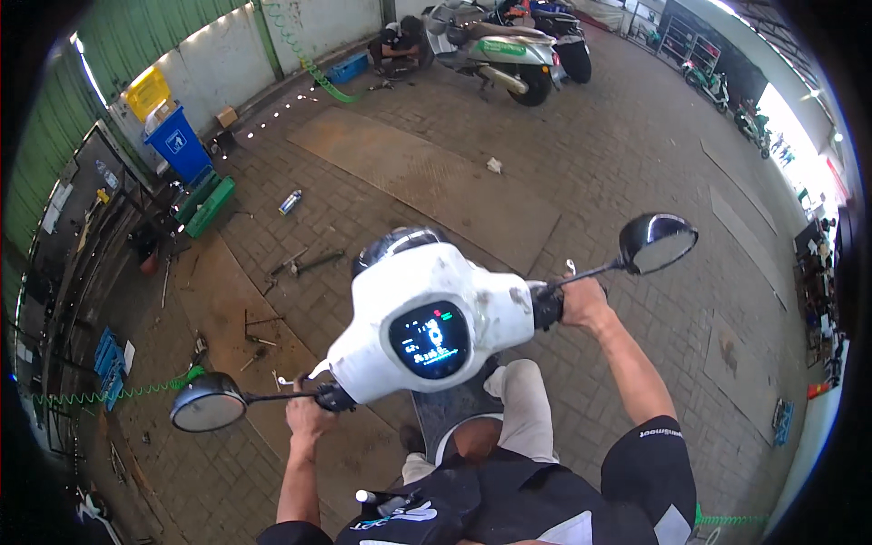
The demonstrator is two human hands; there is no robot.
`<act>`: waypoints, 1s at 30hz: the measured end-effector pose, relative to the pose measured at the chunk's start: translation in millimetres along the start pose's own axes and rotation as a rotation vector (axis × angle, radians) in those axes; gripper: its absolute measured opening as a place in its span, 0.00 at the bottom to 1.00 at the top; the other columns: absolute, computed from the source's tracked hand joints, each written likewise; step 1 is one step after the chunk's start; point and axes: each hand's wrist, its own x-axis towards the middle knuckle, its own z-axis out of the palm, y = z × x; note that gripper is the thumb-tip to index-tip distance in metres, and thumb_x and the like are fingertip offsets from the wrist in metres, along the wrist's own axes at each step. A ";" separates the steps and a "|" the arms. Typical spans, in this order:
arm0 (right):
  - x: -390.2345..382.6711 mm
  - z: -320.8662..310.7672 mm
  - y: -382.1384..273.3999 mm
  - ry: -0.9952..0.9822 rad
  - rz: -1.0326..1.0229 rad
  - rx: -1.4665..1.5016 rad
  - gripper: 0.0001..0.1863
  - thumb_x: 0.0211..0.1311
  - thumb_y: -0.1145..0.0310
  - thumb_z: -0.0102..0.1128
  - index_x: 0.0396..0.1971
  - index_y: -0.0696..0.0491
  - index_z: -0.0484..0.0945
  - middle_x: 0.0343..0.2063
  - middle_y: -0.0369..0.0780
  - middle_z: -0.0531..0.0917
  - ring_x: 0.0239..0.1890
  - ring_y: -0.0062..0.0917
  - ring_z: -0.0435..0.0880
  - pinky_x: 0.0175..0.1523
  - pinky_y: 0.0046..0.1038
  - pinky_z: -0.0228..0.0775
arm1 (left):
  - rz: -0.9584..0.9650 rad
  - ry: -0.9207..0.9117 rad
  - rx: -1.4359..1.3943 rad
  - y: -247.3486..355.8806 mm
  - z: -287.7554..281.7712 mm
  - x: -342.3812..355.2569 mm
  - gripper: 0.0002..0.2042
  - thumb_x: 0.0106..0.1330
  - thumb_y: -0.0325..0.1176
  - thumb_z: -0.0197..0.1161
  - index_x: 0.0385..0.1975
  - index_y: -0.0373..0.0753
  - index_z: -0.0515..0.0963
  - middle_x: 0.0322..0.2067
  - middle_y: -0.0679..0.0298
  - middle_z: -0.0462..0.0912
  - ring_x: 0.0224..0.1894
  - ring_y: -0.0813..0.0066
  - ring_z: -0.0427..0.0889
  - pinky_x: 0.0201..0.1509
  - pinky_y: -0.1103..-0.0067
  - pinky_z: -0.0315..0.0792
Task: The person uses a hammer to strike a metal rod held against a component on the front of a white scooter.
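Observation:
I sit astride a white scooter [406, 280] with scuffed paint, its handlebar turned at a slant. My left hand [311, 420] is wrapped round the left handlebar grip, beside a black switch block [335, 397]. Round the right grip my right hand [584, 302] is closed, with a brake lever [570, 267] showing just beyond it. Between the hands a round dashboard display [430, 341] is lit. Black mirrors stick out on both sides, the left mirror [209, 403] and the right mirror [658, 245]. Both grips are mostly covered by my fingers.
Scattered tools [313, 261], a spray can [290, 202] and a green toolbox [206, 202] lie ahead to the left, near a blue bin [179, 143]. Another person [398, 47] crouches by a parked scooter [502, 56] at the back. Metal plates [427, 173] cover parts of the paving.

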 end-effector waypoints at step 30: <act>32.5 -1.7 -7.8 0.038 -0.097 0.107 0.24 0.34 0.67 0.60 0.40 0.50 0.75 0.41 0.46 0.77 0.46 0.38 0.75 0.51 0.35 0.69 | 0.048 0.077 0.059 3.0 8.9 13.1 0.25 0.35 0.43 0.67 0.37 0.40 0.78 0.46 0.52 0.73 0.48 0.56 0.73 0.53 0.70 0.67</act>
